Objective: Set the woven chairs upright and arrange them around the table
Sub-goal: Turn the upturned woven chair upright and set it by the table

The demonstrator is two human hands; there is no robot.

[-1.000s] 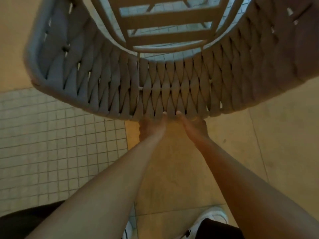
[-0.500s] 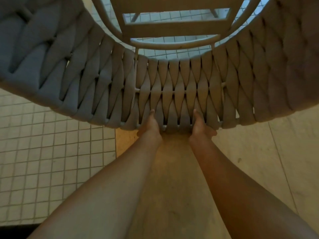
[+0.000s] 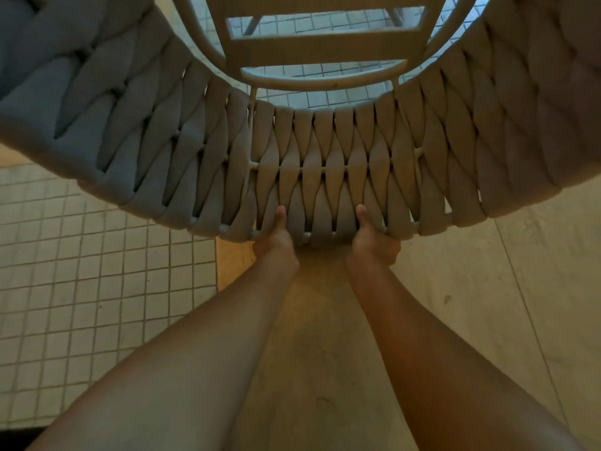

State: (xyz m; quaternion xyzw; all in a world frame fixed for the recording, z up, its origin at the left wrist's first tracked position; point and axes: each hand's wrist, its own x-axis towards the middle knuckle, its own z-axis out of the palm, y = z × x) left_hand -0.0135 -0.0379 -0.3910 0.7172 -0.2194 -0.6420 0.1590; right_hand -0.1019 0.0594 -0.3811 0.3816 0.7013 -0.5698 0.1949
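arms: bare, no sleeves | wrists: no watch, no jewellery

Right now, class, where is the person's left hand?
In the head view, the left hand grips the lower rim of the woven chair just left of centre, beside the right hand, above the floor.

Perhaps tiled floor [image 3: 97, 288] patio seating

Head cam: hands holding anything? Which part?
Both the left hand and right hand grip the woven chair at the near rim of its curved backrest, thumbs on the weave.
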